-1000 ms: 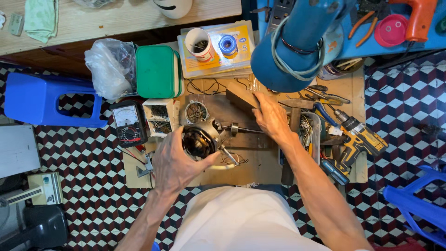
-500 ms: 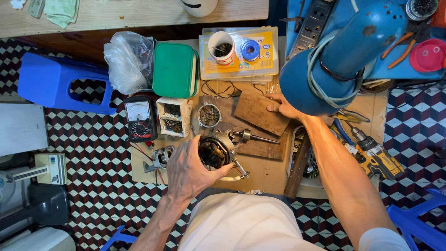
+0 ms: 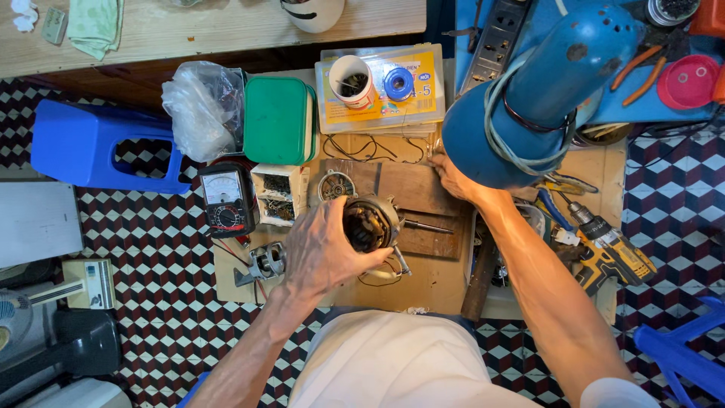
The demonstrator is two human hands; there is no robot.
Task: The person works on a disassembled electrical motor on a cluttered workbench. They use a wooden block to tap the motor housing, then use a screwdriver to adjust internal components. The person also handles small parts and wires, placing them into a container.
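Note:
My left hand grips a round grey fan motor with dark copper windings, held a little above a low wooden work board; a thin metal shaft sticks out of the motor to the right. My right hand reaches toward the far side of the board, beside thin wires, partly hidden under a blue lamp shade. Whether its fingers hold anything cannot be made out. A dark wooden block lies between the two hands.
A black analog multimeter, a small parts box and a green box sit at left. A yellow case carries a cup and blue roll. A yellow cordless drill lies right. Blue stools stand on checkered floor.
My right hand has moved away from the motor to the board's far edge under the lamp. My left hand keeps holding the motor, now slightly raised and turned.

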